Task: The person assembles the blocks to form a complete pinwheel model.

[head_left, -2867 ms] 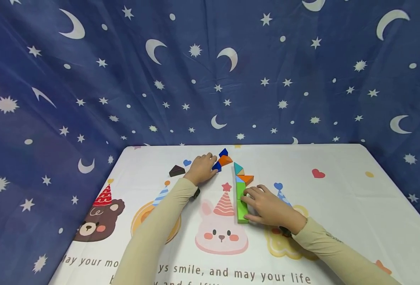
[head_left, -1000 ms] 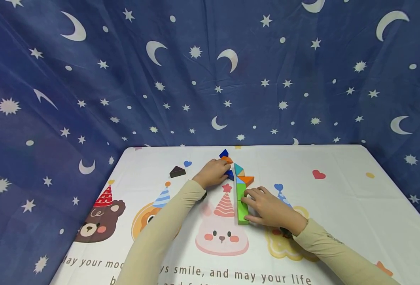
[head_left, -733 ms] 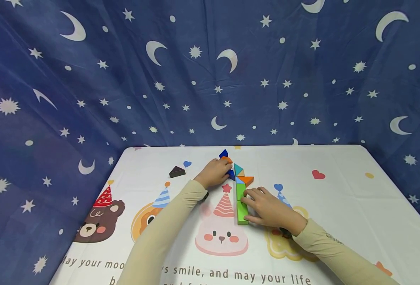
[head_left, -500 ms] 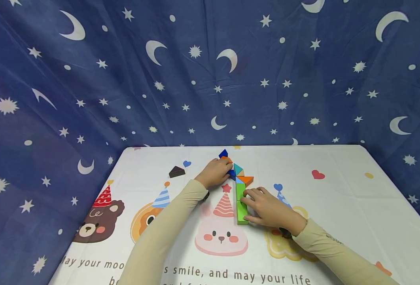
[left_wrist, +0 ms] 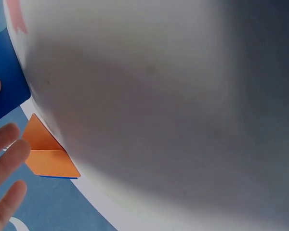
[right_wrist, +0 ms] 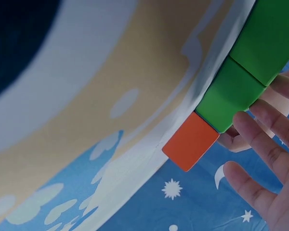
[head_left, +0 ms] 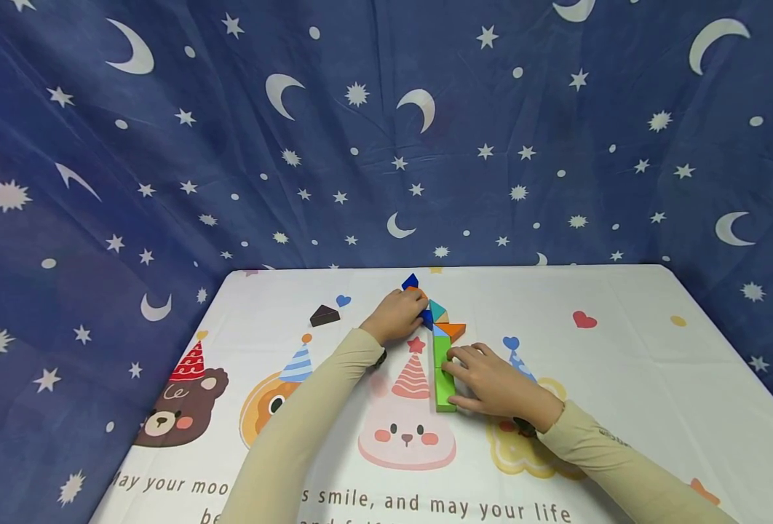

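In the head view a column of blocks lies on the table: two green blocks [head_left: 444, 389], a light blue and orange pair of wedges [head_left: 453, 331], and a teal and tan pair [head_left: 437, 311]. My left hand [head_left: 391, 317] holds a dark blue triangular block [head_left: 428, 319] against the column's left side, thumb on its face in the left wrist view. Its other fingers are close to an orange block [left_wrist: 50, 161]. My right hand [head_left: 494, 380] rests beside the green blocks with loosely bent fingertips touching them; in the right wrist view its fingers [right_wrist: 265, 144] lie along their side.
A second dark blue block [head_left: 410, 282] lies beyond the left hand. To the left sits a dark brown triangular block [head_left: 324, 316] by itself. The white printed tablecloth [head_left: 622, 378] covers the table, and a blue star-patterned curtain [head_left: 386, 131] hangs behind it.
My left hand has shifted right with the dark blue block, which has come from apart to against the column. The right hand has stayed at the green blocks.
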The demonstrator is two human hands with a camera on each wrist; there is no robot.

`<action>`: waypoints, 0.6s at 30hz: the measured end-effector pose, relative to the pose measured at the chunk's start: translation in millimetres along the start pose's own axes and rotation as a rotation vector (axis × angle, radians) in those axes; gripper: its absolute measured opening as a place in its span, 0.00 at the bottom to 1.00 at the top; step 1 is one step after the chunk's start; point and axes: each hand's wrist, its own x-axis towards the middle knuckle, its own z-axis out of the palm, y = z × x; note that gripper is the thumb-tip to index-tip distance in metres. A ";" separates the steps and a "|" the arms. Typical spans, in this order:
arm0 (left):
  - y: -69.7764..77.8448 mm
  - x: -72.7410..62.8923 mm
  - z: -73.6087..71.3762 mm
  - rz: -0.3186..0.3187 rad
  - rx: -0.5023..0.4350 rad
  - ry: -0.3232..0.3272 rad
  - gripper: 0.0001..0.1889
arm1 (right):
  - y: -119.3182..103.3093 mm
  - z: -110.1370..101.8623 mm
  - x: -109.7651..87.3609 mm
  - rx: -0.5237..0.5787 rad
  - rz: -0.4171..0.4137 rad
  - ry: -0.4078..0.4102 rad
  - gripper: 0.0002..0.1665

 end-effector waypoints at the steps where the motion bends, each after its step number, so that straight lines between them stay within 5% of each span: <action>1: -0.2 0.0 0.0 -0.002 0.004 0.000 0.14 | 0.1 0.0 0.1 0.001 0.000 0.000 0.28; 18: -0.9 -0.2 -0.4 0.015 0.004 0.001 0.14 | 0.1 -1.8 -0.1 0.020 0.013 -0.038 0.28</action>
